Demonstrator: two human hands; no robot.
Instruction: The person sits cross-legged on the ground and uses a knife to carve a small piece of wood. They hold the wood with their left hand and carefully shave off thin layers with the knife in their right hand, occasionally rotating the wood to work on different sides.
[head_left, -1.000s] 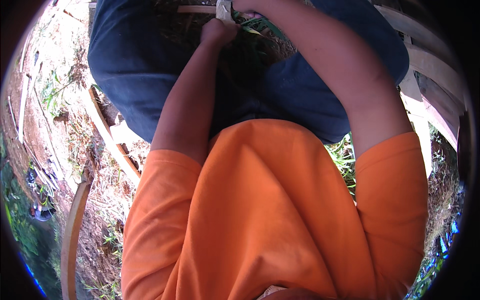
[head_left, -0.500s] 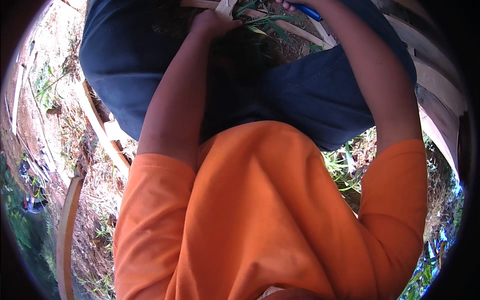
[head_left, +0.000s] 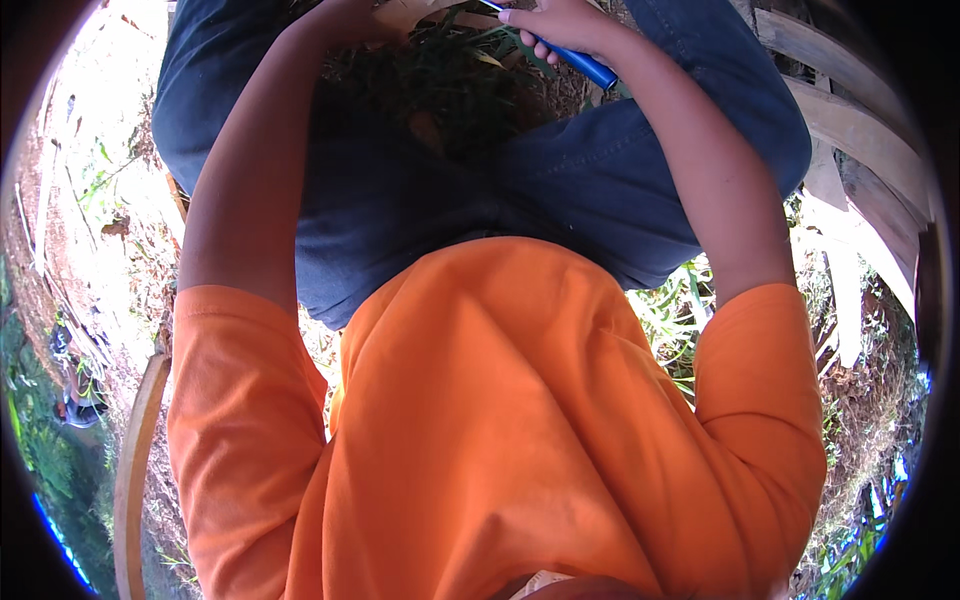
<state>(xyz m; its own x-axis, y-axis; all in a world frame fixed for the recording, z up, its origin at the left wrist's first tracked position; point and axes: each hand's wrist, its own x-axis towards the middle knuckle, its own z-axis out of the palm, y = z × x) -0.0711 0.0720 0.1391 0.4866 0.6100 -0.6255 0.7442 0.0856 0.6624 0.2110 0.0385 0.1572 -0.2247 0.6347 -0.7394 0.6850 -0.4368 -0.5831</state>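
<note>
At the top of the view, my right hand (head_left: 562,28) is closed around a blue-handled tool (head_left: 588,68). The butt of its handle points down and right. A thin, shiny metal part (head_left: 490,5) reaches past my fingers to the top edge, where the rest is cut off. To the left, my left hand (head_left: 350,22) is closed at the end of a pale wooden strip (head_left: 408,12); shadow hides most of its fingers. The strip runs right, toward the tool's metal end. Both hands are beyond my bent knees in dark trousers (head_left: 400,190).
Curved wooden slats (head_left: 850,130) lie at the upper right. A bent wooden piece (head_left: 138,470) stands at the lower left. Shaded grass (head_left: 450,80) grows between my legs. Sunlit ground (head_left: 100,200) with thin sticks and leaves spreads to the left.
My left hand has moved left, its elbow swinging outward. My right hand has come left and nearer with the blue-handled tool, showing more of the handle. The wooden strip has shifted.
</note>
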